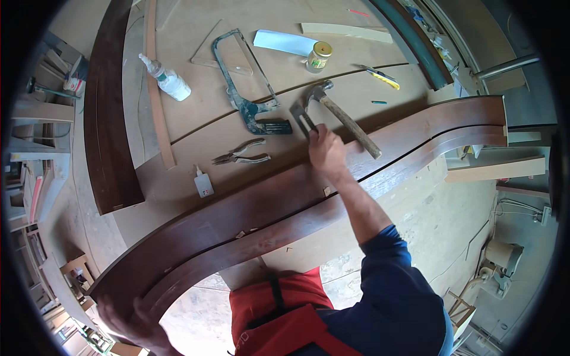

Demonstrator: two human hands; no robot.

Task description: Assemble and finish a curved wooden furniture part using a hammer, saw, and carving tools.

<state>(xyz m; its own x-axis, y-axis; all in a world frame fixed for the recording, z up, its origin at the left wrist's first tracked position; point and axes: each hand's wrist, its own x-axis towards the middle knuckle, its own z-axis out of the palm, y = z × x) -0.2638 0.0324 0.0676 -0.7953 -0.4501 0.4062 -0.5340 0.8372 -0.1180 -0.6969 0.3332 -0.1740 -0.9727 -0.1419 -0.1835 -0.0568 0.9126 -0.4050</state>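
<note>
Two bare hands of yours are in view, set far apart along a long, curved brown wooden piece (267,204) that sweeps across the worktable (190,154) in front of you. Your right hand (328,151) reaches forward over the wood, forearm slanting up from the lower right, its fingers closed around a slotted metal blade (301,118) that points away from you. Your left hand (133,326) is at the lower left, by the near end of the wood; it is blurred, so you cannot tell whether it is wide or narrow, or whether it touches. Of the containers, a jar (319,57) has its gold lid on, a larger bottle (174,86) looks whitish, and a small white bottle (203,184) stands or lies nearer you; their contents are unclear. Closest to your right hand, a hammer (347,118) lies with its handle end over the wood's far edge. Left of that are a saw (246,107) and pliers (242,155); a yellow knife (381,77) lies beyond the hammer. Small chips (240,235) sit along the wood's groove.
</note>
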